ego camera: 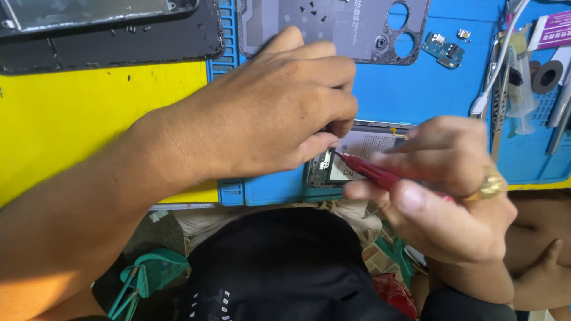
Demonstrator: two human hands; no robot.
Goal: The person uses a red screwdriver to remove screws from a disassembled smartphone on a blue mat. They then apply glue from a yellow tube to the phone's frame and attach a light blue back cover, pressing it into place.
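My right hand [446, 190] has a closed grip on a red screwdriver [372, 170], its tip on the bottom corner of the opened phone [357, 156] just ahead of my fingers. My left hand [267, 113] presses the phone down on the blue mat [416, 89], fingers curled, holding nothing. If the tip slips, it could gouge the small board beside it, or a loosened screw could roll off the tabletop.

Under the left hand [267, 113] lies a matt blue rubbery mat [410, 89] on a smooth yellow tabletop [89, 113], while the right hand [446, 190], wearing 1 shiny gold-coloured metal ring [489, 185], grips a glossy red plastic-looking screwdriver [372, 171] beside a dull grey plastic back cover [333, 24].
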